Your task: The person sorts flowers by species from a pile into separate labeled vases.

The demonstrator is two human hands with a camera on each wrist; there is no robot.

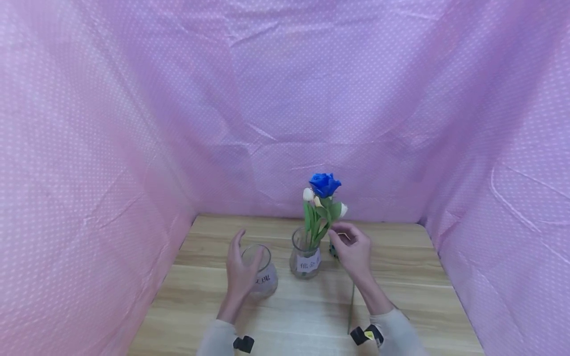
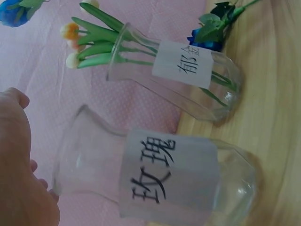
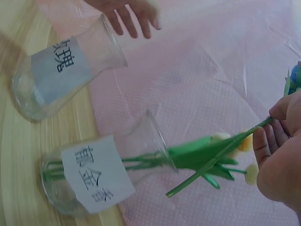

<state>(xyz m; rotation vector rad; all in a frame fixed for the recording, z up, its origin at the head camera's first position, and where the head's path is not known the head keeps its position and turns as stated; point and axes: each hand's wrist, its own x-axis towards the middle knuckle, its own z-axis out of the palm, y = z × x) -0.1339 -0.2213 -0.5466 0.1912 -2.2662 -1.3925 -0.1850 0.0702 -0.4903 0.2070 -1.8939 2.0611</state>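
Observation:
A blue rose (image 1: 325,184) is pinched by its green stem between the thumb and fingers of my right hand (image 1: 356,251), above the table. Its cut stem end (image 3: 176,190) hangs free beside the tulip vase's mouth in the right wrist view. White and orange tulips (image 2: 71,31) stand in that glass vase (image 2: 188,96), which bears a white paper label. My left hand (image 1: 242,271) is held beside the rim of a second labelled glass vase (image 2: 230,176), fingers spread and gripping nothing. No flowers are inside this vase. Whether the left fingers touch its rim, I cannot tell.
Another blue rose (image 2: 205,40) lies on the wooden table (image 1: 178,301) beyond the tulip vase, partly hidden by my right hand in the head view. A thin stem (image 1: 351,314) lies near my right wrist. Pink dotted cloth (image 1: 285,99) encloses the back and sides.

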